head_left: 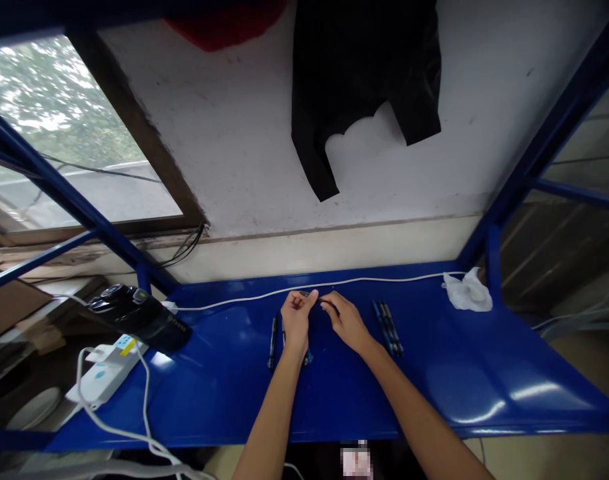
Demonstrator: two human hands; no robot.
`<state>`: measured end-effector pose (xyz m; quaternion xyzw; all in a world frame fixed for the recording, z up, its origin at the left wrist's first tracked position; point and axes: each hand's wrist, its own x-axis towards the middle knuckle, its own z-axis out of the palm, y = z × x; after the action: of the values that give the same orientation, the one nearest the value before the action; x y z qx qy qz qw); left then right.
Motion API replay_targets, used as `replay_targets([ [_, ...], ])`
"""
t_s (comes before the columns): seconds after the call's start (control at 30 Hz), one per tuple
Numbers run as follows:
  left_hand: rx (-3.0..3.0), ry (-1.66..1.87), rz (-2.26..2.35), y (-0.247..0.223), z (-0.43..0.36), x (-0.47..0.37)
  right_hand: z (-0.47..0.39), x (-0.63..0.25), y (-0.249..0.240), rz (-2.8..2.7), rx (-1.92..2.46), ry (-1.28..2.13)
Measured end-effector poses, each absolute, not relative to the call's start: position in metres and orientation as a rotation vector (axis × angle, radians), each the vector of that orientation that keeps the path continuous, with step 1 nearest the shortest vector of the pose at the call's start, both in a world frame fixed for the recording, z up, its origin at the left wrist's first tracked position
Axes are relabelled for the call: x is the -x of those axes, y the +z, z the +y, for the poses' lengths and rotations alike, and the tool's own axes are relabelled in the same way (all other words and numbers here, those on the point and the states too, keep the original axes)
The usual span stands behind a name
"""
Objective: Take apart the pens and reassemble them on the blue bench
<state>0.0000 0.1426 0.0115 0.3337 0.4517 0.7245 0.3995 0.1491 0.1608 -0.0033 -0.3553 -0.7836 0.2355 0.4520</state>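
Note:
Above the middle of the blue table (224, 393), my left hand (297, 320) is closed round a small dark pen part. Close to its right, my right hand (347, 322) pinches a thin dark piece between its fingertips, level with the left thumb. A dark pen (273, 341) lies on the table left of my left wrist. More pen parts show partly beneath that hand, mostly hidden by it. Several pens (388, 328), blue and black, lie side by side to the right of my right hand.
A black bottle (144, 319) lies tilted at the left beside a white power strip (109, 373) with cables. Along the back edge runs a white cable (254, 298). Crumpled white tissue (467, 293) sits at the back right. Dark clothing (364, 73) hangs on the wall.

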Motion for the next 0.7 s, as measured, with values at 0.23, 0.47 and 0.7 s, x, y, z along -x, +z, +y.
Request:
replay_targets([
  [0.23, -0.671, 1.953, 1.077, 0.010, 0.149, 0.011, 0.161, -0.154, -0.006, -1.927, 0.937, 0.574],
  [0.47, -0.559, 2.021, 0.994, 0.012, 0.150, 0.016, 0.158, -0.153, 0.000, -1.973, 1.026, 0.515],
  [0.7, -0.386, 2.122, 0.963, 0.012, 0.150, 0.031, 0.161, -0.153, -0.004, -1.947, 1.060, 0.508],
])
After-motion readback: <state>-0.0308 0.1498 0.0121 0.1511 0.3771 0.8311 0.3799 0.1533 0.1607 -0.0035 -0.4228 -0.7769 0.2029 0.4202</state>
